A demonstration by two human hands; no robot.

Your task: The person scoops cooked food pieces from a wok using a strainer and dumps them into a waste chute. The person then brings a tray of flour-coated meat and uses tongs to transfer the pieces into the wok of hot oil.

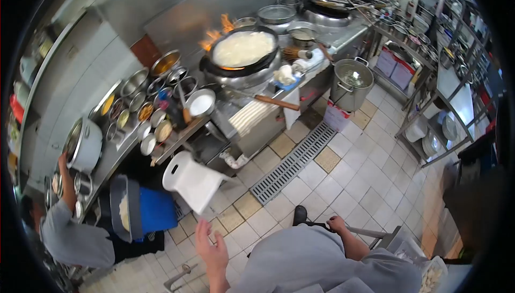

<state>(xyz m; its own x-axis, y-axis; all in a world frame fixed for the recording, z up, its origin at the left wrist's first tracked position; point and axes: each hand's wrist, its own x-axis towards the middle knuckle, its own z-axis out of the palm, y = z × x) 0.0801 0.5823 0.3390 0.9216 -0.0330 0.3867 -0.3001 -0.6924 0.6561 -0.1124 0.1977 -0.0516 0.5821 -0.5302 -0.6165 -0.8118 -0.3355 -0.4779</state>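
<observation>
My left hand [212, 247] is raised at the lower middle, empty, with its fingers apart, just below the white plastic stool [196, 180]. Lower right of centre, my right hand [337, 224] hangs beside my body near a metal rail, its fingers curled; whether anything is in them is too small to tell. Well ahead of both hands, a large wok [244, 50] holds pale, foamy contents, and flames rise at its left edge. A wooden handle [276, 102] lies across the front of the stove.
A co-worker [80, 234] in grey reaches toward a large pot [86, 145] at left. Near that person stands a blue bin [156, 207]. A metal pot of liquid [352, 78] stands beyond the floor drain [292, 164]. Metal shelving [453, 100] is at right.
</observation>
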